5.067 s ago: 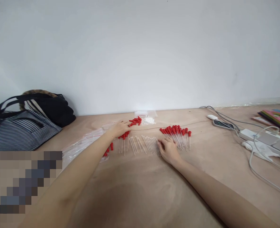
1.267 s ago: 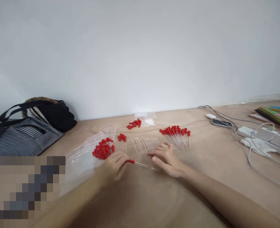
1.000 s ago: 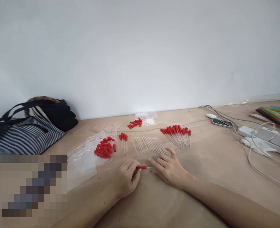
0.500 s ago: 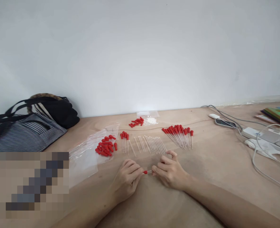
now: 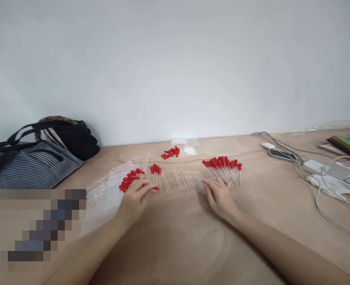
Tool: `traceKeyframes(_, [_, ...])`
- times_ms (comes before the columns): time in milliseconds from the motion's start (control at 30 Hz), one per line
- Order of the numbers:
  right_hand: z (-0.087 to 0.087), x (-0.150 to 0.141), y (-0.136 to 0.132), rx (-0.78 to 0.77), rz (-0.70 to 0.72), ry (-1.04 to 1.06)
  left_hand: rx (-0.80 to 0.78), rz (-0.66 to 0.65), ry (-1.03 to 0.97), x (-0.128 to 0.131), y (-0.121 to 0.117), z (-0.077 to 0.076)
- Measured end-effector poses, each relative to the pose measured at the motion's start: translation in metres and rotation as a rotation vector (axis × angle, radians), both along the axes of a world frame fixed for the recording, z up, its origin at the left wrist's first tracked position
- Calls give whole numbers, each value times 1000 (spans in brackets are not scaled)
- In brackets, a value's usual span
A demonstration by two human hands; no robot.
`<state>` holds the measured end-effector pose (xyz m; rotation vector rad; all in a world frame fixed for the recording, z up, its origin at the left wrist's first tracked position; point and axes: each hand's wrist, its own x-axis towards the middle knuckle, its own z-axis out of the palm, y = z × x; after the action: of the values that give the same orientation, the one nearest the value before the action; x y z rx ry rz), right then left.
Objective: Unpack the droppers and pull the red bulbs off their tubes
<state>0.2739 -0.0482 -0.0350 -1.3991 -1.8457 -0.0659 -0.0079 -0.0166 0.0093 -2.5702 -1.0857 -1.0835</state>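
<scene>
Left hand (image 5: 135, 198) clamps red bulb (image 5: 156, 188) between fingertips. Right hand (image 5: 220, 196) reaches clear tubes (image 5: 189, 181); finger closure cannot be told. Capped droppers (image 5: 226, 170) lie at its twelve o'clock.

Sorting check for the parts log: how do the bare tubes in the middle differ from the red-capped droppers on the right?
The bare tubes have no bulbs; the red-capped droppers each have a red bulb at the far end. The bare tubes lie roughly parallel, while the red-capped droppers fan out, bulbs crowded together and tips converging toward the near side. Both have slim, clear stems and lie flat on the table.
</scene>
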Motion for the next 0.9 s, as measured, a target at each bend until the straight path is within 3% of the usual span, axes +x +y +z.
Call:
traceKeyframes(100, [-6, -1, 15, -66, -186, -18, -113, 83, 104, -26, 38, 16])
traceKeyframes(233, [-6, -3, 31, -169, -322, -69, -291, 99, 432, -49, 81, 32])
traceKeyframes(333, [-2, -5, 38, -253, -374, -98, -362, 119, 620, -57, 95, 37])
traceKeyframes(433, [1, -6, 40, -324, -382, -118, -329, 150, 635, -59, 96, 37])
traceKeyframes(600, [3, -7, 39, -393, -370, -137, -251, 151, 549, -33, 85, 34])
traceKeyframes(900, [1, -6, 36, -291, -342, -87, -302, 489, 493, 38, 71, 20])
